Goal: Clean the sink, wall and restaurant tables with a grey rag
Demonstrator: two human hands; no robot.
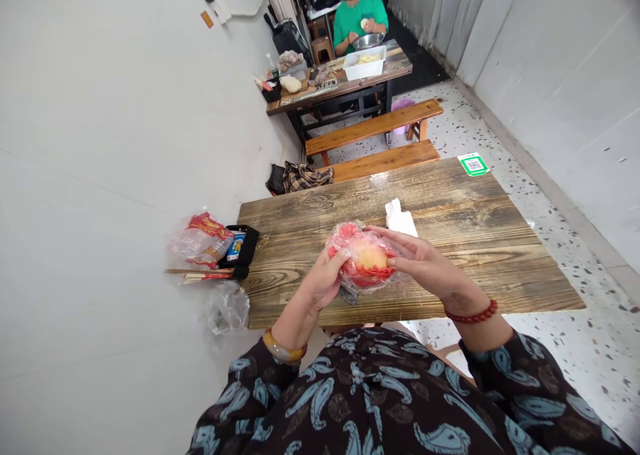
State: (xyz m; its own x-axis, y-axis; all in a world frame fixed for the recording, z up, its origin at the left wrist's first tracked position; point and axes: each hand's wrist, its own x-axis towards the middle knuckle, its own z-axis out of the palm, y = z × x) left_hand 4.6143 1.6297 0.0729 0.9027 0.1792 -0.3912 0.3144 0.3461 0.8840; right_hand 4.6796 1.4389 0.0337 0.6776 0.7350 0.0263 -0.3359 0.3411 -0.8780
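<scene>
Between my hands, above the near part of the wooden table (300,232), is a clear plastic bag (349,236) with a round, pale yellow fruit (371,258) in a red foam net. The kind of fruit is not clear. My left hand (323,278) grips the bag's left side, thumb on top. My right hand (425,263) closes on its right side, the thumb near the fruit and the fingers along the far edge. A small dark grey object (349,296) shows beneath the bag. Just past it lie white paper tissues (401,223).
At the table's left end are a black holder (249,242), chopsticks (200,272) and plastic bags (203,238). A green QR card (473,165) marks the far right corner. Beyond stand wooden benches (373,130) and another table, where a person in green (360,16) handles food.
</scene>
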